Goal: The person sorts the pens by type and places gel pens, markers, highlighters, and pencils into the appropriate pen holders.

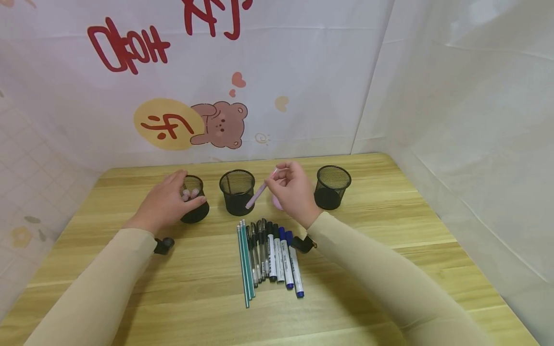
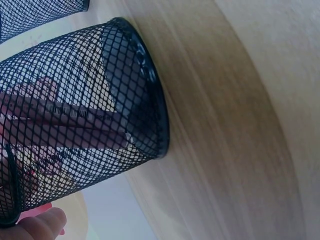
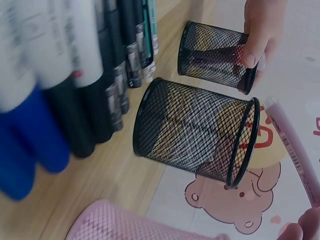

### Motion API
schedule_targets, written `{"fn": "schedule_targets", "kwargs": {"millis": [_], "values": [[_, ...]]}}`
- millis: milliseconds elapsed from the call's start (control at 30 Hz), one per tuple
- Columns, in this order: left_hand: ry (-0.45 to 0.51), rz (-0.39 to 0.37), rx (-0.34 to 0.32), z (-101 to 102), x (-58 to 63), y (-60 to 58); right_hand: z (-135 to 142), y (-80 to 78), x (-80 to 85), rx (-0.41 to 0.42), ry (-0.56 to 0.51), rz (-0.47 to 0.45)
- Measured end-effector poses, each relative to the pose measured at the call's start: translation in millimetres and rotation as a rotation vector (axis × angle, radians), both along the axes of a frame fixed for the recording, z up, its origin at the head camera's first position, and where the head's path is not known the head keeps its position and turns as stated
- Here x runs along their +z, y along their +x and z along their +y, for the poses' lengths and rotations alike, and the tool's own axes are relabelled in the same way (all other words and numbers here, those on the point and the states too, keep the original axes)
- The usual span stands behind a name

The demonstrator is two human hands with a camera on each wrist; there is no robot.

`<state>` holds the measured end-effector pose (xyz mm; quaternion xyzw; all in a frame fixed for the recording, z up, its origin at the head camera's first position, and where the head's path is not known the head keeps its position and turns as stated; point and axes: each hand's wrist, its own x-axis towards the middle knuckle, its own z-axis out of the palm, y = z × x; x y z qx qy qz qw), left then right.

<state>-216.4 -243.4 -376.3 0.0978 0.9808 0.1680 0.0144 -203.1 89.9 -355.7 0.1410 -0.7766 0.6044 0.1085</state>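
My left hand [image 1: 166, 202] holds the rim of the leftmost black mesh pen cup [image 1: 196, 215], thumb on the near side and fingers across the far side. Inside that cup stand a few pink pens [image 1: 191, 194]; the left wrist view shows their barrels [image 2: 75, 136] through the mesh. Between the fingertips of my right hand [image 1: 296, 193] a pink pen [image 1: 258, 196] is pinched, slanting down to the left towards a second black mesh cup [image 1: 238, 204]. Partly hidden behind the right hand is a pink mesh cup [image 3: 112, 225].
Another black mesh cup [image 1: 329, 198] stands on the right. In front of the cups lie green pencils [image 1: 244, 262], black gel pens [image 1: 258, 252] and white markers with black or blue caps [image 1: 283, 262], side by side. A printed cloth [image 1: 303, 96] hangs behind the wooden table [image 1: 182, 298].
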Motion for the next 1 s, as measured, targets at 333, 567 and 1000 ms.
{"fn": "schedule_targets", "kwargs": {"millis": [333,567,1000], "values": [[0.000,-0.003,-0.002,1,1.4,0.3,-22,-4.1,2.7,-0.056,-0.072,0.045],[0.005,-0.005,0.000,1,2.4,1.4,-36,-3.5,6.5,-0.048,-0.151,-0.015],[0.010,-0.003,-0.007,-1,0.0,0.1,-59,-5.6,5.4,-0.051,-0.221,0.014]]}}
